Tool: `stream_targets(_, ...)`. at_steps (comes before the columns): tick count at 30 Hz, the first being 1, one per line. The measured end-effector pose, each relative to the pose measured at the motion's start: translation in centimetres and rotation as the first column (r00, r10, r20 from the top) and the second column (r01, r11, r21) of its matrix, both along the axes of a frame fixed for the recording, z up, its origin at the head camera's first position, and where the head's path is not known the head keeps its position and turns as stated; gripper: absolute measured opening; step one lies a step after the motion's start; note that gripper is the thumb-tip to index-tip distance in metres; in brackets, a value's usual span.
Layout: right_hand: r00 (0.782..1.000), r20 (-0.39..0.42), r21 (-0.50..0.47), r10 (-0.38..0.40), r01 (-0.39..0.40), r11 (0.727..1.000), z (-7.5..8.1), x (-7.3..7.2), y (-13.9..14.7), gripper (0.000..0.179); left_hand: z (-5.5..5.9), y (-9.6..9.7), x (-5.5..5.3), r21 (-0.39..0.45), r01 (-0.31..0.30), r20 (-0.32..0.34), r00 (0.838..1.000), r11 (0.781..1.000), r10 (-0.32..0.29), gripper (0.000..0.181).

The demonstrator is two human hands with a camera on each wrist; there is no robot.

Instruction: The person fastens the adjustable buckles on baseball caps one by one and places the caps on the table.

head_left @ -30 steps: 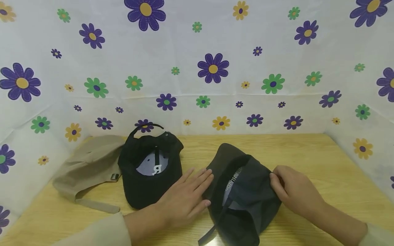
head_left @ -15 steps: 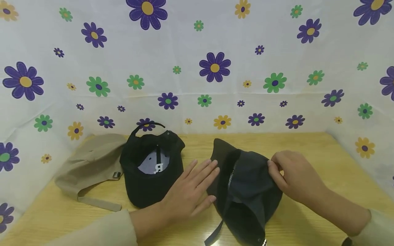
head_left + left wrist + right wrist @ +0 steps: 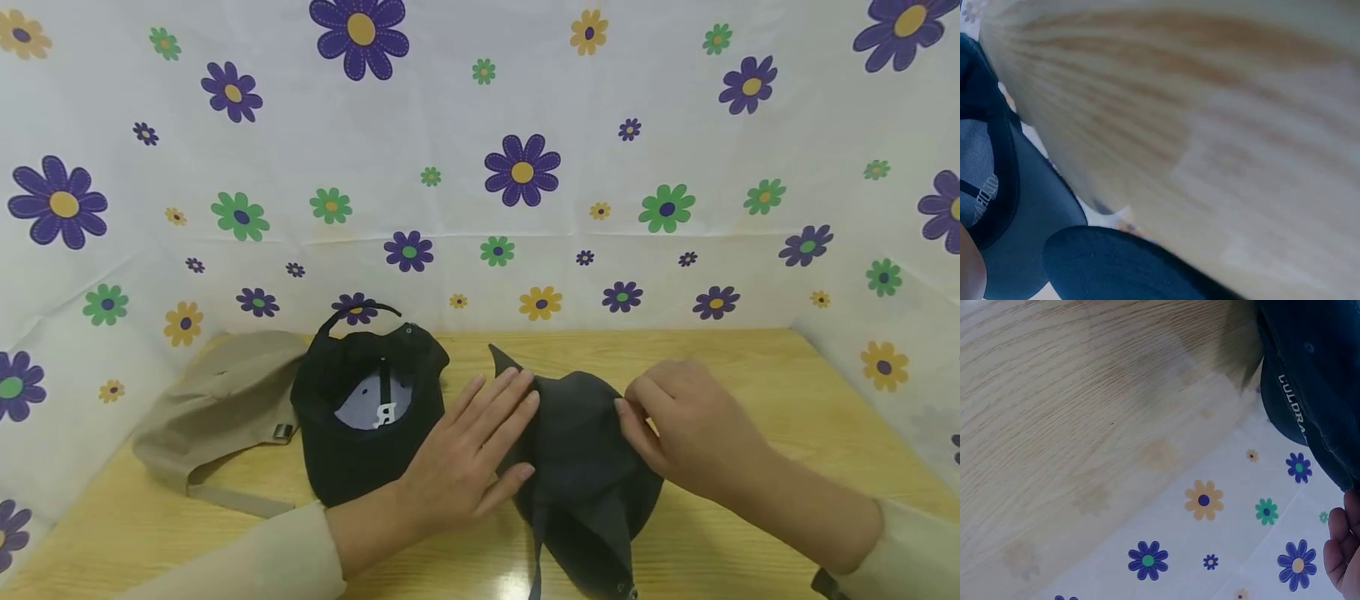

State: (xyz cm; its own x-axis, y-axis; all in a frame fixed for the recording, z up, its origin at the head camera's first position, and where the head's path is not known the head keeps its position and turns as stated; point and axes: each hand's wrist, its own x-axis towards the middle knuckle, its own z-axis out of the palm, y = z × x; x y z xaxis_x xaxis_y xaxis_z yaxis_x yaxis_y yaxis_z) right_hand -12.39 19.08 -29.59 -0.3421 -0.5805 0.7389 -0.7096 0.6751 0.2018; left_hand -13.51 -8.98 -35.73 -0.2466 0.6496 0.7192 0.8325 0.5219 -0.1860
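My right hand [image 3: 690, 425] pinches the crown of a dark grey cap [image 3: 581, 450] between thumb and fingers. The cap stands tilted with its brim toward the left, and its loose strap [image 3: 537, 542] hangs at the near side. Straight fingers of my left hand [image 3: 468, 450] lie against the brim, hiding much of it. In the left wrist view, the inside of this cap [image 3: 1035, 206] shows pale lettering. The right wrist view has the cap [image 3: 1310, 362] at upper right, with curled fingers [image 3: 1335, 550] at its edge.
A black cap [image 3: 337, 467] lies upturned just left of my left hand, its strap arching up behind. Beside it, a tan cap [image 3: 217, 392] rests with its strap trailing forward. Flowered white cloth [image 3: 420, 125] walls the back and sides of the wooden table [image 3: 735, 358].
My right hand has shifted left, tipping the crown over toward my left hand. The lettering inside the cap has gone out of sight in the head view. My left hand has barely moved.
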Motion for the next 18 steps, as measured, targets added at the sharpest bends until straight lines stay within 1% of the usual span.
stream_targets(4, 1.000, -0.014, 0.002, 0.022, -0.022, 1.000, 0.2, 0.2, -0.5, 0.043, 0.8, -0.2, -0.2, 0.003, 0.005, 0.000, 1.000, 1.000, -0.005, 0.062)
stream_targets(7, 1.000, -0.021, 0.003, 0.019, -0.019, 1.000, 0.4, 0.2, -0.6, 0.044, 1.6, -0.2, -0.5, 0.000, 0.021, 0.018, 1.000, 1.000, -0.021, 0.061)
stream_targets(11, 0.999, -0.036, 0.006, 0.005, -0.004, 1.000, 0.7, 0.0, -0.4, 0.044, 2.3, -0.1, -0.6, -0.041, 0.042, 0.050, 0.998, 0.998, -0.040, 0.058)
stream_targets(14, 0.999, -0.053, 0.006, 0.004, -0.003, 1.000, 1.0, -0.1, -0.2, 0.044, 2.5, 0.0, -0.5, -0.078, 0.044, 0.056, 0.998, 0.996, -0.040, 0.057)
stream_targets(18, 0.999, -0.052, 0.012, 0.011, -0.010, 1.000, 1.4, 0.1, -0.1, 0.043, 2.5, 0.1, -0.4, -0.092, 0.043, 0.054, 0.998, 0.995, -0.038, 0.057)
